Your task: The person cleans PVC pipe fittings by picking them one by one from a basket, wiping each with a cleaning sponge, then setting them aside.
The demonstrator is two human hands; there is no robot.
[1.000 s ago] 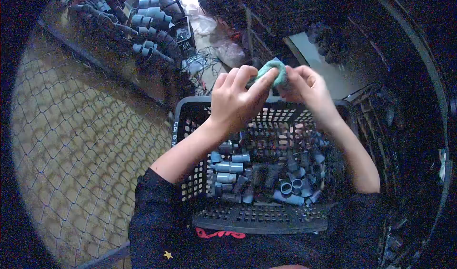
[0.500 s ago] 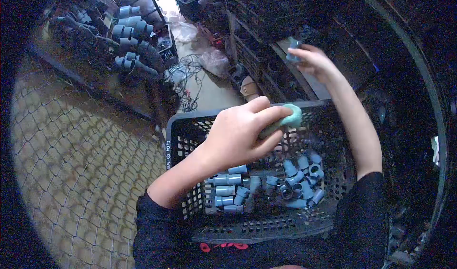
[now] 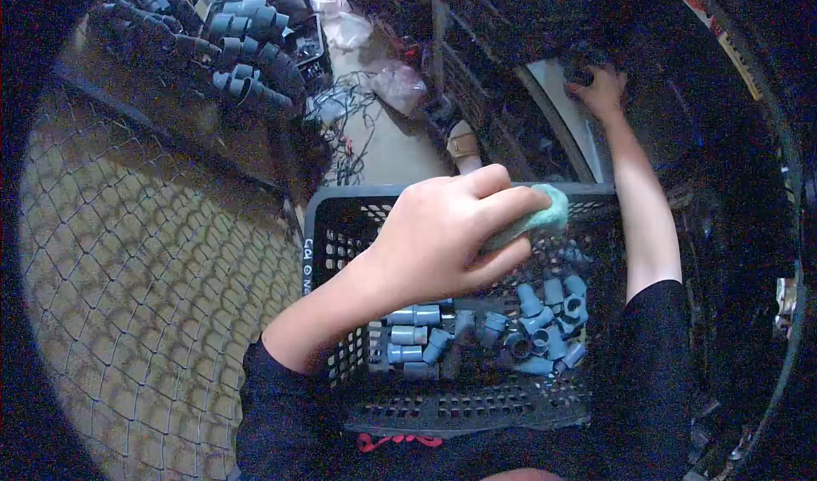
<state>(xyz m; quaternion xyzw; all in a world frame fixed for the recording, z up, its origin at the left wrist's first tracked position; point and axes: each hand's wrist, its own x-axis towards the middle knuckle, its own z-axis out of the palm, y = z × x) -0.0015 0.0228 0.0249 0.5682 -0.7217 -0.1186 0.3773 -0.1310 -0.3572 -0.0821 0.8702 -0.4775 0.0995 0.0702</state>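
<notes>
My left hand [image 3: 447, 234] is closed around a folded pale-green cloth [image 3: 549, 211], held over the basket. The black plastic basket [image 3: 459, 413] sits in front of my body, and blue-grey pipe fittings [image 3: 549, 319] lie loose in its right part. More fittings [image 3: 413, 334] lie in rows at its left, partly hidden under my left forearm. At the upper right, my right hand [image 3: 602, 94] reaches to a dark shelf. Its thumb and fingers curl round a dark, round-mouthed pipe fitting [image 3: 581, 76], which is poorly lit.
Stacked grey fittings [image 3: 247, 34] stand at the upper left. Wire mesh [image 3: 153, 294] covers the left side. Cables [image 3: 353, 115] and clear plastic bags [image 3: 400, 88] lie on the floor beyond the basket. A pale board [image 3: 562, 111] runs along the shelf below my right hand.
My right hand has moved right and farther up into the shelf with the pipe fitting. My left hand still grips the cloth. The whole view has shifted slightly.
</notes>
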